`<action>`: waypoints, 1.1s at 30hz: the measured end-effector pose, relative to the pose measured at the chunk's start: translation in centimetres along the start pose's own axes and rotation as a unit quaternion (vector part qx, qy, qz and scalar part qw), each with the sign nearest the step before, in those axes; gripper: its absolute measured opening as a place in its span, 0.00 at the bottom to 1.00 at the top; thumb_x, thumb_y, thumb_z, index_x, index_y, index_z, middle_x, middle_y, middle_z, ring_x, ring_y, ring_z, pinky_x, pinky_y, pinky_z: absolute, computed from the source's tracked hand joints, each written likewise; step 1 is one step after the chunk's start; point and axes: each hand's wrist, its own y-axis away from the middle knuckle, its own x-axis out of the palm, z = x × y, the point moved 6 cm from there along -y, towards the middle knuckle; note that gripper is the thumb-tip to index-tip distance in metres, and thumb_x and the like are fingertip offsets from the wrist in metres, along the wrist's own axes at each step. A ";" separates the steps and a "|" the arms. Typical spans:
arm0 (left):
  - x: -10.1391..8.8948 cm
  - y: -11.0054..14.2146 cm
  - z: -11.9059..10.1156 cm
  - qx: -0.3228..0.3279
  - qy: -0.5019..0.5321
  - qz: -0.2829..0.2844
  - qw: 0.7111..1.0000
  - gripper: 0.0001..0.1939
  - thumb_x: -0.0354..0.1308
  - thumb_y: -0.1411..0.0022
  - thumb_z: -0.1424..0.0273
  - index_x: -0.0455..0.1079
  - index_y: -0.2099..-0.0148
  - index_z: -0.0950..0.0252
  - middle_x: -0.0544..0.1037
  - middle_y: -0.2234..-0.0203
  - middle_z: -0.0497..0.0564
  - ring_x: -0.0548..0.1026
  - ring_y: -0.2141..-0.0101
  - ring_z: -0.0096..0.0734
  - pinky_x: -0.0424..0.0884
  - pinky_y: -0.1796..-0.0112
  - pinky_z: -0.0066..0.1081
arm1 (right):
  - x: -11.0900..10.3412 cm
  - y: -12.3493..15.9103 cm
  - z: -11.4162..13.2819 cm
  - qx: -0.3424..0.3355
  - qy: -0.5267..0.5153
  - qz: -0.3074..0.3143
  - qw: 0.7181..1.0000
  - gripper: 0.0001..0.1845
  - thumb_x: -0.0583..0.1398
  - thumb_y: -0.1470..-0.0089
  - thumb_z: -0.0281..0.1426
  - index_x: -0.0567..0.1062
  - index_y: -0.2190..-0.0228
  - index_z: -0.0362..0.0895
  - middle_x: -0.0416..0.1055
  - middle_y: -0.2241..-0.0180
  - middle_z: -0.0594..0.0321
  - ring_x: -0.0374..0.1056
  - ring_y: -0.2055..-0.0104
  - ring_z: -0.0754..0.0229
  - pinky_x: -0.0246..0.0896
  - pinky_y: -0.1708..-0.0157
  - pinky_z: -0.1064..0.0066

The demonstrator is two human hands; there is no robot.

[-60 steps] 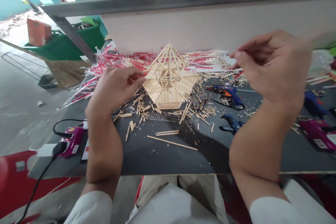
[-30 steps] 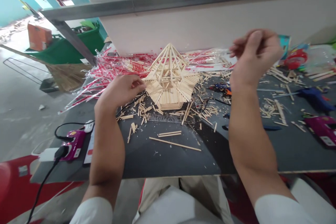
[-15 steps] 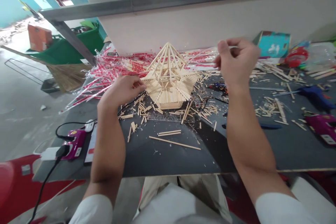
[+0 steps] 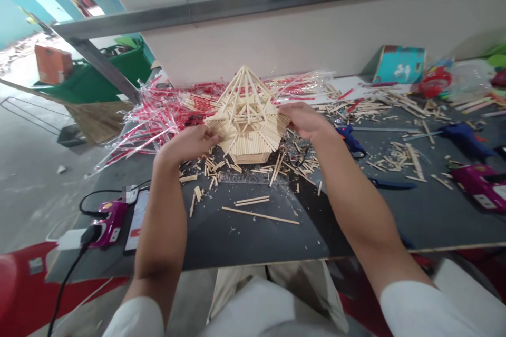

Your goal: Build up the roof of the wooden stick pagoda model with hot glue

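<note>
In the head view, a model pavilion [image 4: 251,145] built from thin wooden sticks stands upright on the dark table, its peak an open cone of sticks above a flared, slatted roof. My left hand [image 4: 190,143] grips the left edge of that roof, fingers curled at the rim. On the opposite side my right hand [image 4: 305,118] holds the right edge, with its fingertips partly hidden by the roof. In front of the model lie a clear plastic ruler [image 4: 253,178], a pair of short sticks [image 4: 252,200] and one longer stick [image 4: 261,215].
Red-and-clear plastic wrappers [image 4: 158,116] heap behind and left. A blue glue gun [image 4: 350,139] lies beside my right forearm, and another blue glue gun [image 4: 466,139] farther right. Purple power strips [image 4: 108,224] and a phone [image 4: 137,218] sit near the edges. Stick offcuts [image 4: 399,160] litter the table.
My right hand has come down and left from the air onto the model's right roof edge. My left hand stays at the left edge. The view has shifted slightly.
</note>
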 end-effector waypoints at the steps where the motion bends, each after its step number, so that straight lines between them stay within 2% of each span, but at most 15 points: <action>1: 0.5 -0.1 0.1 -0.019 0.025 0.031 0.999 0.20 0.65 0.40 0.49 0.72 0.68 0.60 0.80 0.75 0.52 0.80 0.75 0.41 0.70 0.74 0.36 | -0.1 0.1 0.1 0.004 -0.008 -0.004 1.000 0.09 0.64 0.40 0.30 0.74 0.73 0.45 0.77 0.71 0.61 0.72 0.67 0.61 0.68 0.67 0.72; 2: 0.8 -0.3 0.1 -0.032 0.065 0.040 0.997 0.20 0.67 0.41 0.50 0.70 0.67 0.61 0.79 0.74 0.53 0.80 0.74 0.41 0.71 0.74 0.36 | -0.3 0.3 0.2 0.008 -0.015 -0.006 1.000 0.08 0.64 0.41 0.28 0.75 0.73 0.45 0.77 0.72 0.62 0.72 0.67 0.61 0.67 0.67 0.72; 5: 0.7 -0.6 -0.6 -0.045 0.188 -0.013 0.981 0.18 0.71 0.42 0.56 0.69 0.67 0.62 0.76 0.71 0.52 0.75 0.76 0.31 0.72 0.74 0.34 | -0.6 0.8 0.7 0.026 -0.043 0.007 0.999 0.09 0.64 0.41 0.26 0.75 0.74 0.45 0.77 0.71 0.63 0.71 0.67 0.61 0.69 0.64 0.71; 8: 0.3 -0.5 -1.2 -0.050 0.257 -0.065 0.963 0.17 0.71 0.40 0.61 0.67 0.67 0.63 0.71 0.73 0.48 0.65 0.80 0.21 0.67 0.76 0.30 | -0.6 1.3 1.0 0.045 -0.080 0.040 0.995 0.10 0.62 0.38 0.29 0.76 0.73 0.47 0.77 0.70 0.64 0.71 0.67 0.62 0.69 0.64 0.70; 10: 0.1 -0.4 -1.4 -0.044 0.296 -0.082 0.951 0.16 0.71 0.39 0.63 0.67 0.66 0.63 0.72 0.72 0.47 0.63 0.80 0.19 0.64 0.78 0.28 | -0.5 1.6 1.1 0.051 -0.088 0.057 0.993 0.10 0.63 0.38 0.30 0.76 0.73 0.47 0.76 0.71 0.64 0.70 0.68 0.62 0.68 0.66 0.71; 12: 0.0 -0.3 -1.5 -0.030 0.334 -0.085 0.938 0.14 0.71 0.40 0.64 0.70 0.60 0.64 0.76 0.66 0.50 0.69 0.76 0.22 0.65 0.78 0.26 | -0.4 1.8 1.2 0.049 -0.077 0.061 0.994 0.07 0.66 0.41 0.32 0.76 0.72 0.47 0.76 0.71 0.64 0.70 0.67 0.61 0.69 0.67 0.71; 14: -0.2 -0.4 -1.4 -0.017 0.355 -0.094 0.930 0.19 0.72 0.41 0.63 0.72 0.52 0.64 0.79 0.57 0.54 0.76 0.66 0.30 0.68 0.77 0.25 | -0.4 2.0 1.3 0.046 -0.062 0.062 0.995 0.07 0.70 0.45 0.32 0.77 0.69 0.47 0.78 0.68 0.63 0.72 0.65 0.61 0.69 0.67 0.71; 16: -0.5 -0.5 -1.1 -0.006 0.357 -0.115 0.927 0.25 0.72 0.41 0.62 0.72 0.45 0.65 0.79 0.52 0.57 0.79 0.58 0.37 0.70 0.75 0.25 | -0.3 2.3 1.3 0.046 -0.049 0.063 0.996 0.11 0.73 0.49 0.32 0.77 0.66 0.47 0.79 0.63 0.62 0.73 0.62 0.60 0.70 0.68 0.71; 21: -0.7 -0.9 -0.5 0.007 0.362 -0.132 0.923 0.30 0.70 0.39 0.60 0.71 0.39 0.66 0.80 0.48 0.60 0.80 0.54 0.39 0.73 0.71 0.25 | 0.0 2.9 1.7 0.026 -0.041 0.085 0.995 0.12 0.71 0.44 0.32 0.76 0.59 0.50 0.80 0.57 0.63 0.76 0.59 0.61 0.72 0.67 0.72; 24: -0.6 -1.4 -0.2 0.018 0.362 -0.146 0.921 0.30 0.70 0.39 0.62 0.71 0.39 0.68 0.80 0.47 0.61 0.80 0.51 0.40 0.78 0.63 0.29 | -0.2 3.2 1.9 0.023 -0.016 0.080 0.996 0.13 0.72 0.44 0.36 0.75 0.60 0.51 0.79 0.59 0.64 0.75 0.62 0.61 0.71 0.70 0.72; 27: -0.4 -1.8 0.0 0.035 0.370 -0.162 0.914 0.27 0.71 0.43 0.66 0.75 0.43 0.70 0.81 0.49 0.60 0.79 0.49 0.40 0.78 0.53 0.33 | -0.4 3.7 2.1 0.028 0.015 0.088 0.996 0.12 0.72 0.44 0.39 0.75 0.64 0.51 0.79 0.63 0.63 0.74 0.65 0.61 0.73 0.69 0.71; 30: -0.1 -2.3 0.2 0.054 0.363 -0.154 0.917 0.25 0.74 0.47 0.66 0.77 0.48 0.67 0.82 0.51 0.58 0.79 0.49 0.42 0.79 0.52 0.35 | -0.3 4.1 2.3 0.038 0.026 0.130 0.990 0.12 0.71 0.43 0.41 0.76 0.66 0.49 0.79 0.66 0.61 0.74 0.68 0.61 0.76 0.66 0.69; 33: 0.1 -2.8 0.8 0.049 0.346 -0.153 0.924 0.25 0.75 0.48 0.62 0.77 0.51 0.67 0.83 0.55 0.57 0.80 0.52 0.40 0.78 0.52 0.35 | 0.0 4.2 2.2 0.042 0.023 0.177 0.983 0.15 0.71 0.44 0.45 0.79 0.66 0.47 0.79 0.68 0.60 0.76 0.68 0.59 0.77 0.64 0.66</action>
